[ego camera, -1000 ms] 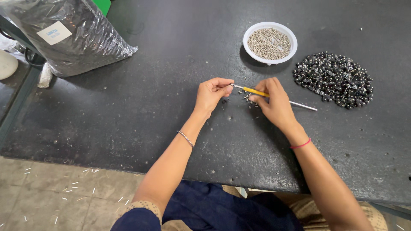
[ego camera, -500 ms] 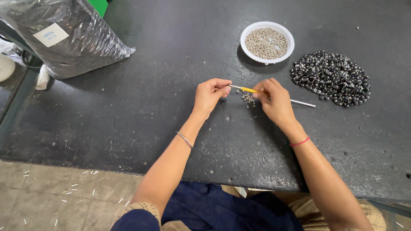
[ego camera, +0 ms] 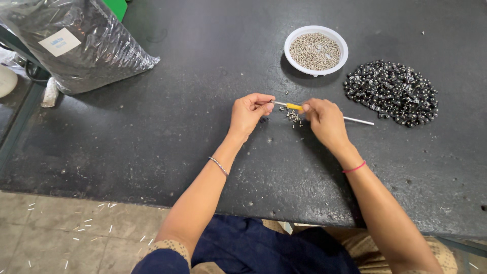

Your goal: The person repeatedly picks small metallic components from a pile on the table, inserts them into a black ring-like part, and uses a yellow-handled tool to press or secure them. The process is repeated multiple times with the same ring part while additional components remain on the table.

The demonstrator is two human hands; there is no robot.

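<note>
Set against the picture a second before, almost nothing had moved — both hands kept their places on the dark table (ego camera: 152, 152), and only the head camera had drifted a little, so the work looked to be held in one fine, repeating step rather than between steps. The left hand (ego camera: 249, 112) was pinched narrow, thumb and forefinger closed at the tip of the tool, on something too small to tell. The right hand (ego camera: 324, 119) was wrapped round the one thin tool (ego camera: 294, 106), whose yellow sleeve showed between the hands and whose pale shaft ran out past the right fist. Just under that grip lay one small cluster of silvery screws (ego camera: 293, 117) with a few strays beside it, too tiny to count. Beyond the grip stood one white bowl (ego camera: 290, 43) filled with the same silvery bits; to its right, one heap of black beads (ego camera: 390, 91). Far off to the left lay one clear plastic bag (ego camera: 81, 43) of dark stuff.
</note>
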